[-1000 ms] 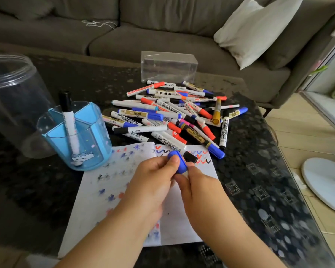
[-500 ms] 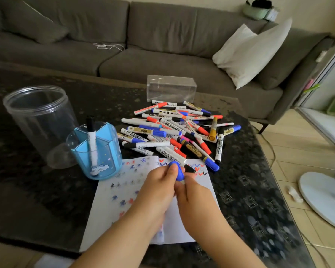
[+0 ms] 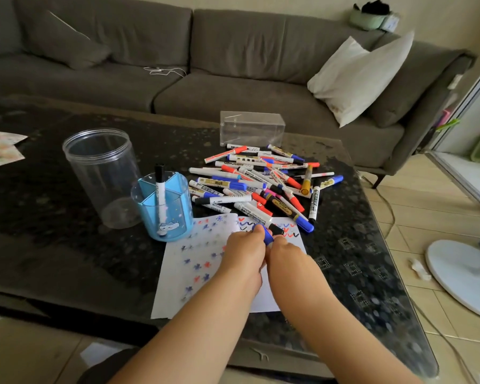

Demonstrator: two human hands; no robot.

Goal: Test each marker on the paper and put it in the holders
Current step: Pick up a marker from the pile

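Both hands meet over the white paper, which bears blue and red star marks and zigzag lines. My left hand pinches the blue cap of a marker. My right hand grips the same marker lower down, its body hidden inside the fingers. A pile of several markers lies just beyond the paper. The blue divided holder stands left of the paper with one black-capped marker upright in it. A clear round jar stands behind the holder.
A clear rectangular box sits behind the marker pile. The dark table's edge runs down the right side. Patterned sheets lie at the far left. A grey sofa with a white cushion fills the background. A white fan base stands on the floor.
The view has tilted up and pulled back, showing more sofa and table. Both hands stay together on the blue-capped marker above the paper.
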